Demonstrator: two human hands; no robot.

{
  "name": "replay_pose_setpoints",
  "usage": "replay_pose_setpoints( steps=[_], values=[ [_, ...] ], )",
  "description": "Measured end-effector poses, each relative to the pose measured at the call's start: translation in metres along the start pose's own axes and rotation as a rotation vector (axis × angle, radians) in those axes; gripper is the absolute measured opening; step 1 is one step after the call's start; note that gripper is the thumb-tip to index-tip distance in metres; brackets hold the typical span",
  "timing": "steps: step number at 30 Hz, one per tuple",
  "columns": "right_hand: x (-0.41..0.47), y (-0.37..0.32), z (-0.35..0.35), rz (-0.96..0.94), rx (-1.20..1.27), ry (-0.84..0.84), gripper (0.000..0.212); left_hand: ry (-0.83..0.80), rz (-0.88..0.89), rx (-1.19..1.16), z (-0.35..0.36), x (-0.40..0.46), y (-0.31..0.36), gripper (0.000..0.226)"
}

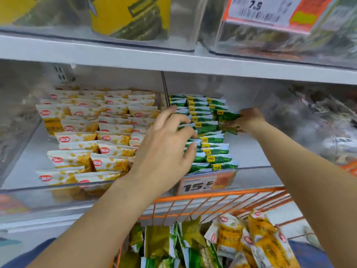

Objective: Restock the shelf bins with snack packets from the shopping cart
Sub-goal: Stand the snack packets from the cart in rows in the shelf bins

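Rows of green snack packets (210, 140) stand in a clear shelf bin (249, 151). My left hand (166, 146) reaches in with spread fingers and touches the left side of those rows. My right hand (248, 119) grips a few green packets (227, 120) at the back right of the rows. Below, an orange wire shopping cart (218, 202) holds loose green packets (173, 246) and yellow-and-white packets (264, 242).
The bin to the left holds several yellow-and-white packets (92, 136). An orange price label (206, 183) hangs on the green bin's front. The shelf board above (173, 59) carries clear bins with yellow and green bags. Another clear bin (318, 120) stands at the right.
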State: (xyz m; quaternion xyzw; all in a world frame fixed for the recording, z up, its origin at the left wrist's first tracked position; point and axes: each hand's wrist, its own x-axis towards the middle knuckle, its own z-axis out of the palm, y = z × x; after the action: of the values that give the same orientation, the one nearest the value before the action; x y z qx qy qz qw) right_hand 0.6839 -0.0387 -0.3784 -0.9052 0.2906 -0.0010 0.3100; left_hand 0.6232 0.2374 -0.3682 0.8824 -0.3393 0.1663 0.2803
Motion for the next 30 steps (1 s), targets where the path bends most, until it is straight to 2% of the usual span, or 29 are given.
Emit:
replay_pose_setpoints(
  steps=[5,8,12,14,16,18,20,22,24,28,30],
  values=[
    [0.019,-0.012,0.009,0.045,0.061,0.053,0.031,0.011,0.001,-0.026,0.002,0.001,-0.002,0.02],
    [0.023,-0.01,0.02,0.114,0.228,-0.017,0.033,0.014,0.007,-0.022,0.002,0.001,-0.002,0.02],
    [0.022,-0.008,0.026,0.044,0.285,-0.019,0.041,0.018,0.011,0.003,0.002,0.001,-0.002,0.02],
    [0.018,-0.008,0.028,-0.007,0.259,0.001,0.039,0.015,0.018,0.017,0.002,0.002,-0.002,0.02],
    [0.011,-0.012,0.027,-0.016,0.232,-0.023,0.048,0.008,0.021,0.028,0.002,0.001,-0.002,0.021],
    [0.003,-0.017,0.022,0.004,0.132,-0.061,0.056,0.003,0.028,0.04,0.001,0.001,-0.003,0.021],
    [-0.011,-0.025,0.007,0.009,-0.061,-0.045,0.051,-0.006,0.041,0.047,0.001,0.002,-0.006,0.022],
    [-0.029,-0.032,-0.013,-0.065,-0.17,0.005,0.052,-0.019,0.052,0.053,0.001,0.003,-0.007,0.023],
    [-0.052,-0.034,-0.031,-0.136,-0.151,0.054,0.05,-0.035,0.062,0.052,0.0,0.003,-0.007,0.025],
    [-0.122,-0.032,-0.054,-0.405,-0.005,0.257,0.025,-0.054,0.09,0.055,-0.009,-0.005,-0.003,0.033],
    [-0.161,-0.028,-0.061,-0.473,0.061,0.275,0.013,-0.039,0.121,0.033,-0.015,-0.013,0.009,0.034]
  ],
)
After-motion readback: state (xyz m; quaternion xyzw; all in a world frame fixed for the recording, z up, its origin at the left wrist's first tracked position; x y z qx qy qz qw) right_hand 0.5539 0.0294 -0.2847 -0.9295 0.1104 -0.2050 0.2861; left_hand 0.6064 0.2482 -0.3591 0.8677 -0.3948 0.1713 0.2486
